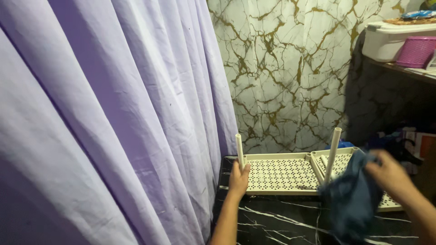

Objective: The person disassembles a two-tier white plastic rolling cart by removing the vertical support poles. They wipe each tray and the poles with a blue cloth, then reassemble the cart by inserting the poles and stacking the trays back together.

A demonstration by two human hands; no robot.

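While the lilac curtain (100, 113) hangs in soft pleats at nine o'clock, our left hand (238, 179) clenches a smooth cream tube (240, 152) standing on the perforated plastic shelf (281, 174), which lies on veined black marble (272, 218). Our right hand (390, 177) — blurred at three o'clock — grasps a limp dark-blue cloth (352, 197) beside another tube (332, 152); the cloth hides part of the shelf.

A cream perforated shelf (281, 174) lies flat at 6 o'clock, short posts upright; a crumpled dark blue cloth (352, 199) overlaps its 3 o'clock end.
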